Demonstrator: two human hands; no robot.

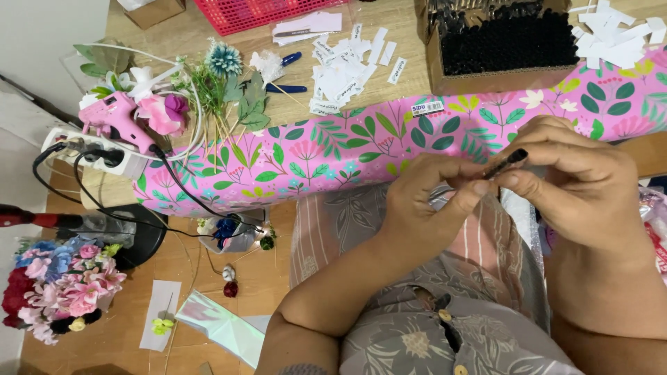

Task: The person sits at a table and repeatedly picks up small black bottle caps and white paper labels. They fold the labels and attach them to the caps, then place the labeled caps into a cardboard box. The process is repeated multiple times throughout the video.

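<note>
Above pink floral wrapping paper (333, 149), hands (both) pinch black stick (506, 163).

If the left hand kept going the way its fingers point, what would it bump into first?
The left hand points right, so it would probably meet the right hand first, since both already pinch the same thin black stick. Depth is hard to judge.

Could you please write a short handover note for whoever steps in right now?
Left hand: fingertips pinch the lower end of the thin black stick.
Right hand: grip on its upper end.
Both hands are over the lap, in front of the pink floral paper roll.
Box of black sticks sits behind the roll; white paper labels lie beside it.
Pink glue gun lies untouched at the left.
</note>
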